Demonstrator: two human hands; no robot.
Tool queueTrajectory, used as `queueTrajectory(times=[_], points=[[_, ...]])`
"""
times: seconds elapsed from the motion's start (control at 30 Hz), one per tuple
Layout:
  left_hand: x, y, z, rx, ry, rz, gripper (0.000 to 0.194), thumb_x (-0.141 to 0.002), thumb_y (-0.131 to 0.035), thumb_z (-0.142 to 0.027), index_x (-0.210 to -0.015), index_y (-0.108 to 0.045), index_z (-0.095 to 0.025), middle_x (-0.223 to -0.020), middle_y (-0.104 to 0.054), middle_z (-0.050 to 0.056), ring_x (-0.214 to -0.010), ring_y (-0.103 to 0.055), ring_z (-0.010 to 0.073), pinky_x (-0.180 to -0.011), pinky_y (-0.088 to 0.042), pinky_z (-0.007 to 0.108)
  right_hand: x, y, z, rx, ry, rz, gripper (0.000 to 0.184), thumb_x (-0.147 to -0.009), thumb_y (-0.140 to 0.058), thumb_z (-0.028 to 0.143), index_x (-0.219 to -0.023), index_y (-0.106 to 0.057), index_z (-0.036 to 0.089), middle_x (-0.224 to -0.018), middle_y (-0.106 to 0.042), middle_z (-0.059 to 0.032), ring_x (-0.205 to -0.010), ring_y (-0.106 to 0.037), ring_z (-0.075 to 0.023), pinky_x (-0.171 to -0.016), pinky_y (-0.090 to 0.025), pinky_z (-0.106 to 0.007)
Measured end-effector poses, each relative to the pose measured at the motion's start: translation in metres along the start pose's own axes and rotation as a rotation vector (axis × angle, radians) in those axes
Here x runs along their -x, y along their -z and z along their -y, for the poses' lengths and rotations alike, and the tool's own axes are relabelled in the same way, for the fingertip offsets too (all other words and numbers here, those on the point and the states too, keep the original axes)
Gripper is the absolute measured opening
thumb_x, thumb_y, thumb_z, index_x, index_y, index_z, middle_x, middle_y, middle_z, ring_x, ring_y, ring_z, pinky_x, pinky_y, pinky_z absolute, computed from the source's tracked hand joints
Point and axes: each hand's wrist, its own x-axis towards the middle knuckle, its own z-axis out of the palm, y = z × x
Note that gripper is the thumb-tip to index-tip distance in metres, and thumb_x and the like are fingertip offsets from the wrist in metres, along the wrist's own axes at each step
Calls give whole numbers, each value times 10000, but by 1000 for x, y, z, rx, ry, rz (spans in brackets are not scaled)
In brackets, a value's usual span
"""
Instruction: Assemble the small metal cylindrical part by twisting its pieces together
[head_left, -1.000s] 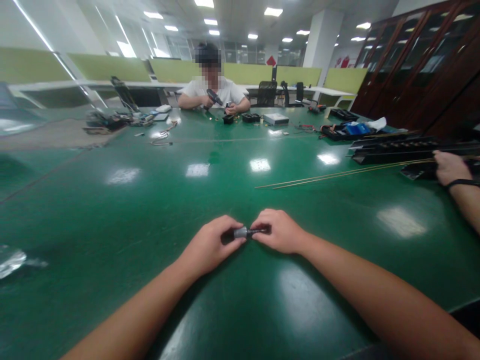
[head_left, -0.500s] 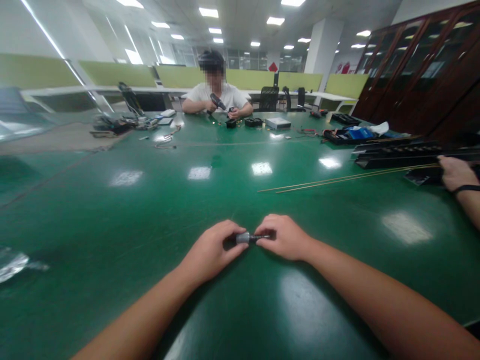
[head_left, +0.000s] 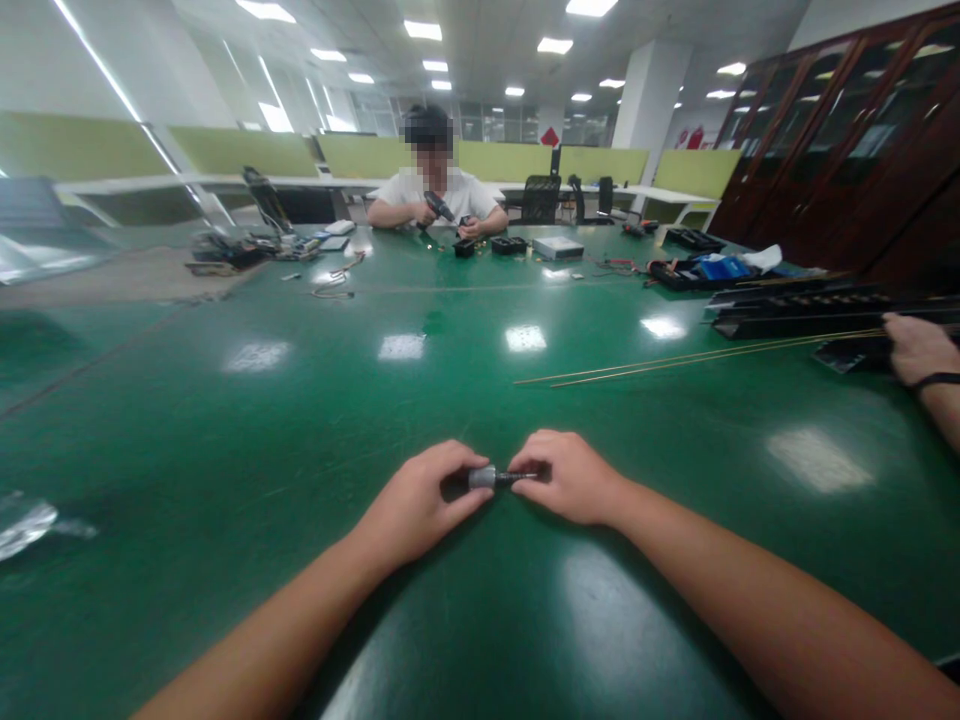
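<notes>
A small grey cylinder with a thin, dark, ridged shaft (head_left: 505, 478) lies level just over or on the green table (head_left: 337, 420); I cannot tell if it touches. My left hand (head_left: 424, 500) is closed round the grey cylinder's left end, thumb and forefinger on its sides. From the right, my right hand (head_left: 566, 475) has its fingertips curled closed about the shaft, whose bright tip shows between thumb and forefinger. The palms hide part of the piece, and its exact kind is not clear.
Two long thin brass-coloured rods (head_left: 645, 366) lie to the right, beside black metal channels (head_left: 795, 312) and another person's hand (head_left: 919, 348). Across the table a person (head_left: 439, 195) holds a power drill (head_left: 439, 206). Crumpled clear plastic (head_left: 26, 525) lies at left.
The cylinder and my left hand have shifted very slightly left. My right hand keeps its hold almost unchanged. The whole view has tilted a little.
</notes>
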Motion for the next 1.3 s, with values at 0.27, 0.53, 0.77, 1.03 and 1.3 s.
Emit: queueTrajectory(times=[0.27,0.53,0.77,1.03,1.3], points=[[1,1,-1,4,-4,-10,172,-868,-650,-295,-1012,-683,-205,-954,-684,42,-862,-645,185,-788,-514,297,3,4,0,1,1,10,92,-790,-716,179,-881,-730,182,-823,-684,-35,-780,-590,-155,-732,-446,-271],[0,1,-2,0,2,-11,174,-861,-662,-295,-1009,-685,-207,-951,-688,35,-858,-648,181,-796,-510,295,4,7,-3,10,6,5,84,-779,-718,179,-863,-731,175,-800,-679,-30,-762,-585,-149,-711,-443,-262],[0,1,-2,-6,5,-9,181,-869,-650,-313,-1010,-684,-205,-952,-692,48,-860,-647,192,-782,-513,305,5,9,-3,23,8,1,78,-769,-717,169,-846,-729,179,-784,-678,-25,-749,-584,-147,-697,-433,-260],[-1,1,-2,10,6,-19,189,-859,-657,-313,-1007,-693,-201,-943,-701,49,-840,-651,187,-766,-524,301,6,12,-5,18,-4,13,93,-763,-715,155,-852,-729,181,-782,-679,-23,-735,-586,-142,-685,-435,-256],[-1,1,-3,0,16,-17,196,-854,-663,-326,-1003,-695,-203,-939,-702,44,-834,-659,187,-769,-525,300,7,16,-8,32,-23,21,88,-761,-716,167,-848,-730,179,-794,-687,-25,-742,-597,-145,-704,-450,-264]])
